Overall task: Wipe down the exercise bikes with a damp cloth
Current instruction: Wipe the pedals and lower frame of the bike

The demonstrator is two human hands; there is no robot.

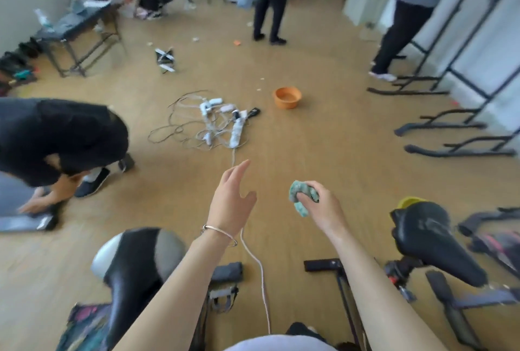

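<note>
My right hand [320,204] grips a wadded teal cloth [301,196] in mid-air above the wooden floor. My left hand [232,200] is held out flat with straight fingers and holds nothing; a bracelet circles its wrist. An exercise bike with a black saddle [433,241] stands at the lower right, just right of my right arm. A second bike's black and grey body [135,255] rises at the lower left, under my left forearm. Neither hand touches a bike.
An orange basin [287,97] sits on the floor ahead. A tangle of power strips and cables [216,123] lies in the middle, with a white cord running back toward me. A person in black [56,137] crouches at left; others stand at the back and right. Black rack feet [450,131] spread at right.
</note>
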